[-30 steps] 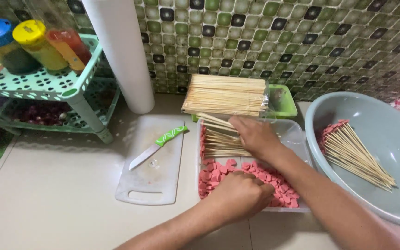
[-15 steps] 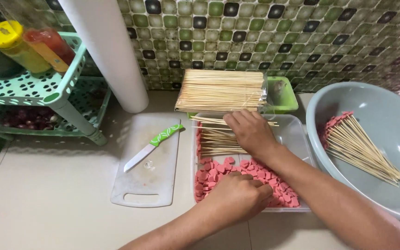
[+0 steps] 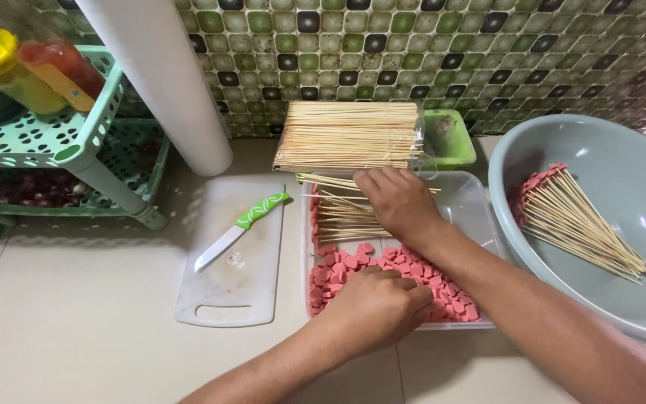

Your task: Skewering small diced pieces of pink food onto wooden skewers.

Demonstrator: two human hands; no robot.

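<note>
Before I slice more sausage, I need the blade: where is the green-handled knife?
In the head view, the knife lies diagonally on the white cutting board, left of the clear tray.

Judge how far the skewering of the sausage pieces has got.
Done: a batch of loaded skewers lies in the grey basin. In hand: the right hand rests on loose bamboo skewers in the clear tray, while the left hand is over the pink sausage pieces. Left: many pieces, plus a full skewer bundle.
</note>
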